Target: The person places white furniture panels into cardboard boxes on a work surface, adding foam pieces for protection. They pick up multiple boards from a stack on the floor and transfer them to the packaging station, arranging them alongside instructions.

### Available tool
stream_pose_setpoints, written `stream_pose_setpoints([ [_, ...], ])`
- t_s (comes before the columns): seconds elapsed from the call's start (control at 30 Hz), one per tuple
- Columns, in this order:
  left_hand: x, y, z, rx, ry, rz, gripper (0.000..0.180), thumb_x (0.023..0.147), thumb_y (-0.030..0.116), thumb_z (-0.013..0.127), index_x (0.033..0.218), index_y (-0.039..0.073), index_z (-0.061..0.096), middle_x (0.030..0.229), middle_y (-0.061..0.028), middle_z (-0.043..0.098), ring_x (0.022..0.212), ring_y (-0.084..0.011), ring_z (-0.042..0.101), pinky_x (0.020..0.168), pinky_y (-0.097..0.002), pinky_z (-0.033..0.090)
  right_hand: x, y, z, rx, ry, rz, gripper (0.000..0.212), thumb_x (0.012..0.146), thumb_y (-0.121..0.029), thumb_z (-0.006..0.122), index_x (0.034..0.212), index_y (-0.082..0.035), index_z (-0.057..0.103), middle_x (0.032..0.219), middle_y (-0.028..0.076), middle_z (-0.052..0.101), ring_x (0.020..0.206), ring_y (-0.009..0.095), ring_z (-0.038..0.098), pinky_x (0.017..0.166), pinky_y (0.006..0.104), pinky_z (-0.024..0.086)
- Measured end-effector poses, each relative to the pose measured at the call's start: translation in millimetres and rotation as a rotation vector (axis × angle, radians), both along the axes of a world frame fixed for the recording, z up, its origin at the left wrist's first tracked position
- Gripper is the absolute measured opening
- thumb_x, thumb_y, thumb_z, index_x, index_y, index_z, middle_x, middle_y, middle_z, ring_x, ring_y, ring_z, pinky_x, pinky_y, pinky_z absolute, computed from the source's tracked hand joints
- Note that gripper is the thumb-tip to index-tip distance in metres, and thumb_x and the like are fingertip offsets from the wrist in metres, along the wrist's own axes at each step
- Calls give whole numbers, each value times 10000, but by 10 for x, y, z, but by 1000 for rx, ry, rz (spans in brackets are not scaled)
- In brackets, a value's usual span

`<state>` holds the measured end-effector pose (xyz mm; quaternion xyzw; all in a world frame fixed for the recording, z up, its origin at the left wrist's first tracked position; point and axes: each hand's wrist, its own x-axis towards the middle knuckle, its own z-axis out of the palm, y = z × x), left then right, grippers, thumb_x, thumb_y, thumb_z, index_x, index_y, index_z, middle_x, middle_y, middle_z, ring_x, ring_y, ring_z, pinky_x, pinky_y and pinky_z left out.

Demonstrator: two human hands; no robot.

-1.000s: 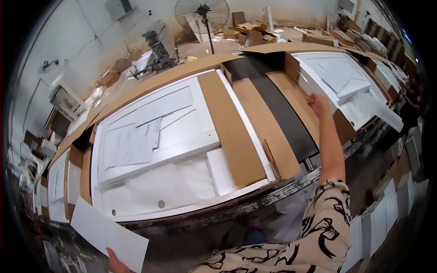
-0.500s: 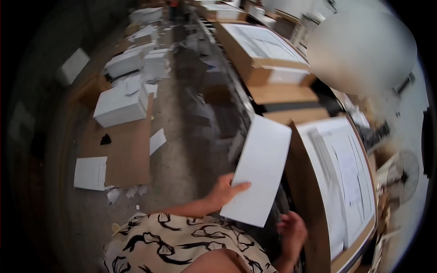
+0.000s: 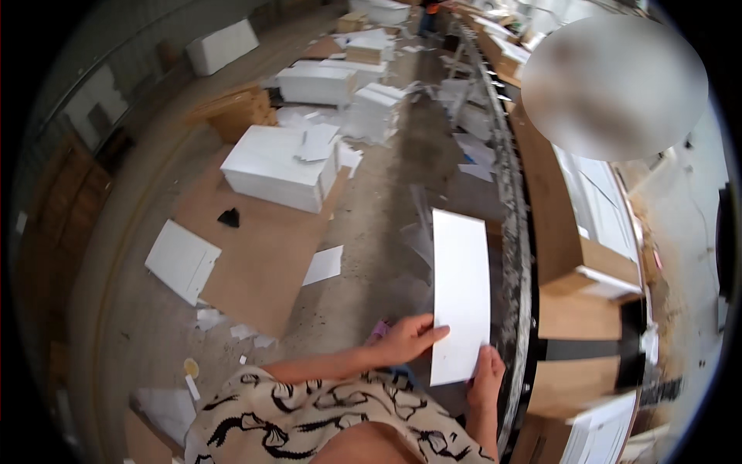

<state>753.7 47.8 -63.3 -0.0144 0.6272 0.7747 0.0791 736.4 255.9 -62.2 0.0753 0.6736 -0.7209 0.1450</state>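
A long white rectangular panel stands out in front of my body, its long side pointing away from me. My left hand grips its left edge, thumb on the top face and fingers beneath. On the lower right edge my right hand holds it too, thumb against the edge; its other fingers are mostly hidden. To the right, open cardboard boxes with white pieces inside sit on a conveyor. Flaps of a nearer box lie next to a dark strip of belt.
Left on the floor, a white stack of panels rests on a brown cardboard sheet. A loose white panel lies beside it. More white stacks and scraps stand farther off. A person is at the far end. A blurred oval covers the upper right.
My right hand has come up from apart to take the panel's right edge. The panel is now more upright in view. My view has swung left, shifting boxes and stacks rightward.
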Motion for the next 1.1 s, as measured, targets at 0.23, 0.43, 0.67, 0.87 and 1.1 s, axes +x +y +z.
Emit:
stream_pose_setpoints([
  [0.23,-1075,-1777,-694,-64,-323,574,222,900,270,558,914,52,593,756,-27,608,635,-94,575,568,-225,477,-2614,-1034,99,-78,-68,-31,260,933,-328,497,844,-95,570,640,-39,562,453,39,454,378,185,322],
  [0.43,-1241,-2724,-1398,178,-633,1274,203,860,239,586,872,36,596,718,-56,600,586,-135,572,532,-270,485,-4437,-1659,-186,-93,-83,51,244,918,-331,525,949,-98,592,740,-47,594,573,31,512,417,179,352],
  [0.67,-2758,-3802,-2586,-244,-916,960,188,791,174,613,665,35,615,543,-52,545,470,-134,525,408,-289,418,-5805,-2439,-406,23,-150,-60,227,906,-338,542,858,-117,555,650,-31,517,483,73,451,386,204,347],
  [0.87,-5515,-4751,-2400,-428,-522,634,175,825,206,618,894,45,625,738,-31,601,573,-98,544,492,-242,442,-7105,-2927,42,128,-5,-28,292,942,-327,471,840,-67,556,588,-16,520,415,73,448,361,210,328],
  [1.1,-7941,-5222,-2155,-526,-241,517,293,810,268,634,981,31,617,862,-82,662,779,-152,606,720,-305,484,-8912,-3506,-89,125,-71,-107,325,940,-330,465,892,-28,574,624,-1,528,438,78,449,369,210,334],
])
